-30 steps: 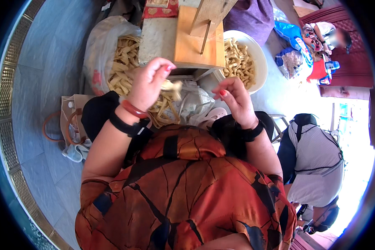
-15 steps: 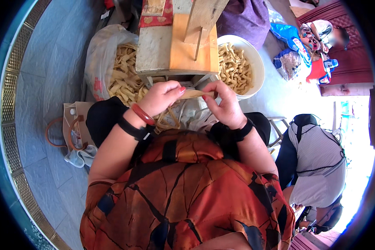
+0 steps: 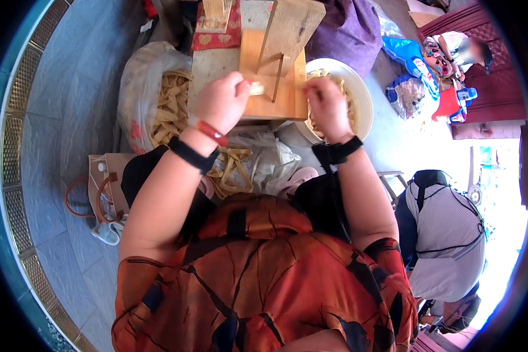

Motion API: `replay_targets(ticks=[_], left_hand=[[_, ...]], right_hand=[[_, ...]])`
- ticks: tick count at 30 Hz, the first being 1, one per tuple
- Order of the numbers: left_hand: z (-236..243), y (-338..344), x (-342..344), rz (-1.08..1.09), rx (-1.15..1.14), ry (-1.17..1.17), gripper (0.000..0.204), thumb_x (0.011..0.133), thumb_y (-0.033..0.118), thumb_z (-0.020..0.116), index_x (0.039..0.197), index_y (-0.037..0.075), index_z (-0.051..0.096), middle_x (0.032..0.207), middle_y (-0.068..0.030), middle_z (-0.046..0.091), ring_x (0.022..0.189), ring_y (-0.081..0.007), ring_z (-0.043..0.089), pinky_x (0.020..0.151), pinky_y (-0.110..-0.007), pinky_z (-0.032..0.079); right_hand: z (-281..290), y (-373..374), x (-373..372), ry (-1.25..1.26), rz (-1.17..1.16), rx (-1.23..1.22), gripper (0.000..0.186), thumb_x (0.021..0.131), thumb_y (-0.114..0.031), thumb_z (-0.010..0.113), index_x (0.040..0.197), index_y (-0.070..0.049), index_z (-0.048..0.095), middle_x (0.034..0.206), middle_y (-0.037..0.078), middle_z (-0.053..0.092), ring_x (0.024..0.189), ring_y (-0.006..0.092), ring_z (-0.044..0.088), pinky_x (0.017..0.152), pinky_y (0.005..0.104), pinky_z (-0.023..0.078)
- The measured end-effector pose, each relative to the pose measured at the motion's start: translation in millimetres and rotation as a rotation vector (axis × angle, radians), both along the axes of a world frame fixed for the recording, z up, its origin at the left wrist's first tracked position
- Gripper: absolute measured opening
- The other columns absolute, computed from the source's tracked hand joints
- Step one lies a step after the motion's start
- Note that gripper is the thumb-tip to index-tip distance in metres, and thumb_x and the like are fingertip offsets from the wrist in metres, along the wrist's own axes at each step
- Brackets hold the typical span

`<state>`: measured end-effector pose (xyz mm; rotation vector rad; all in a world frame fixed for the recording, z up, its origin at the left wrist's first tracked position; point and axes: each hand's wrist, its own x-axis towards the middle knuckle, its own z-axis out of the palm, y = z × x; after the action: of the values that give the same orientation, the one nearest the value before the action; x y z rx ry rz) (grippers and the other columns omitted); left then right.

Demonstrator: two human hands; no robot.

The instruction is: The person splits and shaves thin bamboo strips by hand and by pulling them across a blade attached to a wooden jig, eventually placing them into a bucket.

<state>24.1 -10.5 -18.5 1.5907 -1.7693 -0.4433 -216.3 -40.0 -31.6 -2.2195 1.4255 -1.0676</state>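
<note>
My left hand is closed over the front left of the wooden stand, gripping a pale yellow strip whose short blurred end shows beyond the fingers. That end points toward a thin upright rod on the stand, beside a taller wooden board. At the stand's right side, over the white bucket, my right hand is closed with fingertips pinched. Whatever it holds, if anything, is too blurred to make out.
Left of the stand is a clear plastic bag full of flat pale strips. More strips lie between my knees by a crumpled plastic bag. A handbag stands left. One person bends at right; another sits farther back.
Both hands have moved forward and apart, from in front of the stand to either side of the rod. The strip stretched between them now shows only at my left hand.
</note>
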Motion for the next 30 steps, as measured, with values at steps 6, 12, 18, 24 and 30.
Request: replay_targets(ticks=[6, 12, 18, 24, 30], left_hand=[[5.8, 52.0, -2.2, -0.183, 0.188, 0.596, 0.024, 0.096, 0.023, 0.054, 0.081, 0.004, 0.056, 0.063, 0.0034, 0.048, 0.056, -0.0042, 0.041, 0.051, -0.021, 0.035], [71.3, 84.6, -37.3, -0.522, 0.591, 1.426, 0.016, 0.096, 0.023, 0.054, 0.089, 0.008, 0.056, 0.066, 0.0047, 0.046, 0.052, -0.0031, 0.036, 0.048, -0.018, 0.028], [111.7, 106.3, 4.0, -0.74, 0.2, 1.554, 0.014, 0.097, 0.024, 0.052, 0.093, 0.011, 0.05, 0.064, 0.0069, 0.046, 0.044, -0.0014, 0.036, 0.044, -0.018, 0.029], [155.0, 116.7, 4.9, -1.052, 0.066, 1.437, 0.022, 0.098, 0.022, 0.048, 0.082, 0.007, 0.049, 0.063, -0.0007, 0.053, 0.048, -0.0078, 0.05, 0.046, -0.022, 0.04], [101.6, 108.6, -6.4, -0.43, 0.498, 0.836, 0.013, 0.096, 0.018, 0.052, 0.092, 0.006, 0.056, 0.065, 0.0056, 0.046, 0.052, -0.0014, 0.037, 0.045, -0.017, 0.027]], right_hand=[[23.7, 49.2, -12.2, 0.094, 0.077, -0.164, 0.038, 0.076, 0.0, 0.063, 0.113, -0.004, 0.055, 0.11, 0.015, 0.059, 0.098, 0.0327, 0.057, 0.084, 0.0407, 0.046], [11.6, 122.0, 48.7, -0.516, 0.788, 0.916, 0.031, 0.089, -0.013, 0.061, 0.118, -0.003, 0.055, 0.111, 0.009, 0.06, 0.106, 0.0161, 0.053, 0.093, 0.0317, 0.042], [76.9, 121.0, 30.9, -0.338, 1.039, 0.817, 0.021, 0.096, -0.016, 0.05, 0.1, -0.003, 0.065, 0.084, 0.003, 0.066, 0.081, 0.0188, 0.061, 0.074, 0.0321, 0.046], [147.6, 119.7, 10.1, -0.556, 1.385, 0.489, 0.021, 0.093, -0.021, 0.054, 0.098, -0.003, 0.065, 0.071, 0.005, 0.061, 0.066, 0.0242, 0.058, 0.062, 0.0364, 0.043], [107.0, 126.0, 23.8, -0.028, 0.312, -0.536, 0.053, 0.071, -0.014, 0.072, 0.121, -0.005, 0.057, 0.119, 0.012, 0.059, 0.105, 0.0293, 0.058, 0.09, 0.0384, 0.045]])
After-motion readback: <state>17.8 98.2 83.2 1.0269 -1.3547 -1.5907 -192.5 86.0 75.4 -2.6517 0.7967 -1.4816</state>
